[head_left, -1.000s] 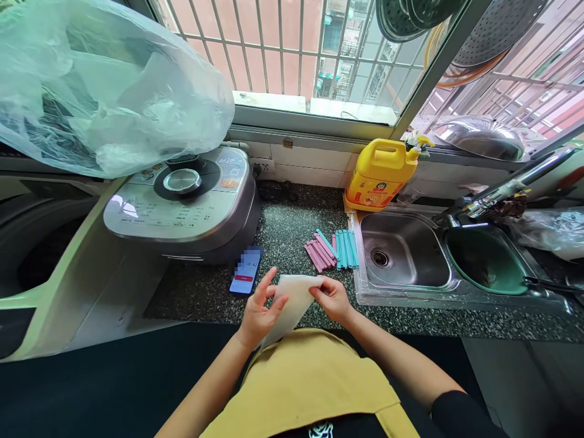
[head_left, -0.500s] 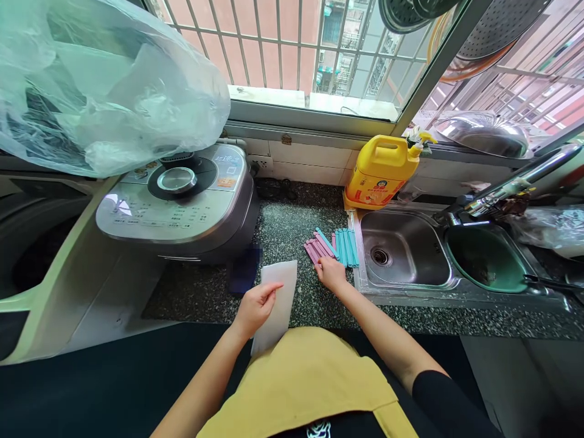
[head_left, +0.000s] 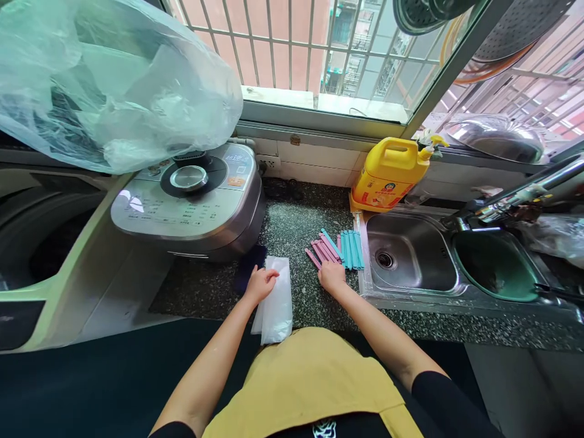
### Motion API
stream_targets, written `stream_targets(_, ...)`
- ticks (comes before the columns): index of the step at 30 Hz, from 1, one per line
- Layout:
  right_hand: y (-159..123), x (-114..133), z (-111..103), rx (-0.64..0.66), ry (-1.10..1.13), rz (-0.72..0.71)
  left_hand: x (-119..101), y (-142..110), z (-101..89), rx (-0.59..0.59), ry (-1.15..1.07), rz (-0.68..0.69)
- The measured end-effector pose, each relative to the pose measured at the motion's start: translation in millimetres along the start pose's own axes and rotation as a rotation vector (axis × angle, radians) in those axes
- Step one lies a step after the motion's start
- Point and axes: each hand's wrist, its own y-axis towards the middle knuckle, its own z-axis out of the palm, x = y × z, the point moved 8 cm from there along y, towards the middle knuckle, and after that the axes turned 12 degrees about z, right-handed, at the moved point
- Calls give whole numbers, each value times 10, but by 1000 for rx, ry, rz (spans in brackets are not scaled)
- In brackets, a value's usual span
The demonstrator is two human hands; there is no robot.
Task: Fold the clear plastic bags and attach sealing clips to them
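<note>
My left hand point(head_left: 261, 283) pinches a folded, whitish translucent plastic bag point(head_left: 279, 301), which hangs over the counter's front edge. To the right, my right hand point(head_left: 331, 277) reaches down to the near ends of several pink bag clips point(head_left: 326, 248), its fingers closed at one of them. The clips lie slanted and loosely side by side on the counter. Against them, several teal bag clips point(head_left: 351, 249) lie in a row, close to the sink's edge. My right fingertips are partly hidden by the hand.
A rice cooker point(head_left: 191, 201) stands at the left, with a large plastic bag of things point(head_left: 118, 85) above it. Behind the clips is a yellow detergent jug point(head_left: 387, 176). The steel sink point(head_left: 410, 249) lies right, holding a green basin point(head_left: 495, 264). A dark blue object point(head_left: 249, 267) lies by the cooker.
The plastic bag has swung more upright, and its folded layers now show. My left hand has shifted slightly up, while my right hand stays at the pink clips. The view has moved a little left.
</note>
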Motion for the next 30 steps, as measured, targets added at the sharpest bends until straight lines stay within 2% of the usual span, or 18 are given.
stream_targets(4,-14,-40,11,9,29,38,5,24,67,2,-11,25)
stream_targets(7,10,-119,-25,8,50,63,-120,52,99,2,-34,79)
stream_targets(11,190,-307,-210,-22,83,77,-308,102,142,-2,-122,127)
stream_targets(15,505,-480,-375,-21,95,95,-415,162,244,21,-199,98)
stream_targets(19,736,-450,-358,50,114,62,-479,287,424,41,-267,44)
stream_targets(25,875,-400,-309,90,226,124,-468,544,662,33,-349,-91)
stream_targets(30,882,-643,-421,5,463,180,-474,731,743,46,-388,-155)
